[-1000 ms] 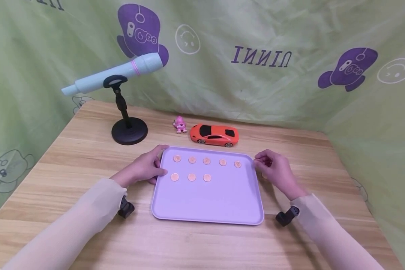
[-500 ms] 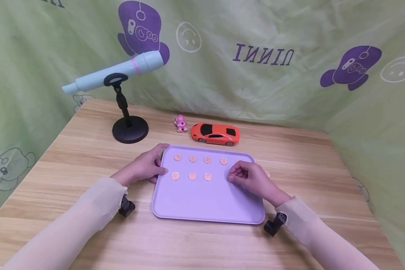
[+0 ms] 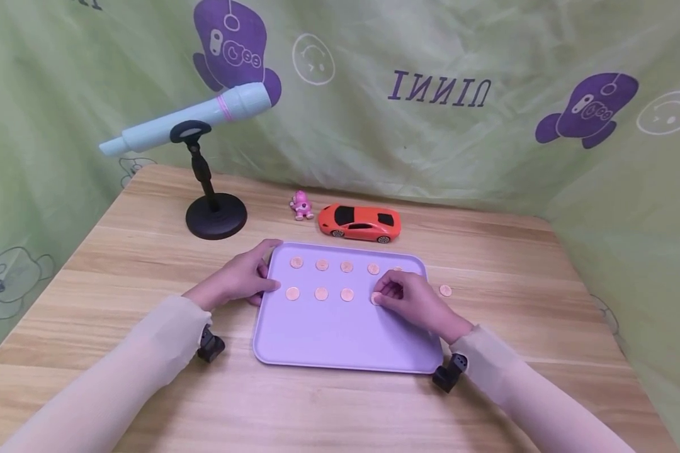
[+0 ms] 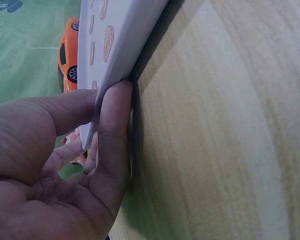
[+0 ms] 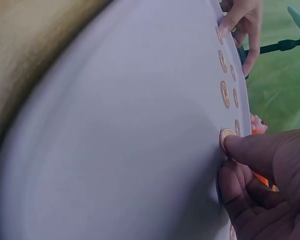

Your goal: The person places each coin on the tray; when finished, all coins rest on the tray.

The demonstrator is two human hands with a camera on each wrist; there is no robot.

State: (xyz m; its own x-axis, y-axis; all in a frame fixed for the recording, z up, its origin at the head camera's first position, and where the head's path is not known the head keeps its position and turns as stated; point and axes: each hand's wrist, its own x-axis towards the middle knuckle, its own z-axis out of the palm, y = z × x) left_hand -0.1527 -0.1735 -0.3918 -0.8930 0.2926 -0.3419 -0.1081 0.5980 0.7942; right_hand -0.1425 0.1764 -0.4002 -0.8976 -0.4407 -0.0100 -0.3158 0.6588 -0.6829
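Note:
A shallow lavender tray [image 3: 328,336] lies on the wooden table, bearing a back row of several copper coins [image 3: 322,265] and a second row of three [image 3: 320,294]. My left hand [image 3: 238,277] grips the tray's left rim, thumb on top and fingers underneath, as the left wrist view shows. Over the tray, my right hand [image 3: 412,302] pinches a copper coin [image 5: 225,137] between thumb and fingers, at the right end of the second row. This hand partly covers the rightmost coin of the back row [image 3: 398,269].
One loose coin [image 3: 445,290] lies on the table right of the tray. Behind the tray stand an orange toy car [image 3: 359,223] and a small pink figurine [image 3: 301,206]. A light blue microphone [image 3: 187,123] sits on a black stand [image 3: 216,217] at back left, before a green curtain [image 3: 430,151].
My right hand has moved left from beside the tray's right edge to over the tray, carrying a coin to the second row. The left hand stays on the rim.

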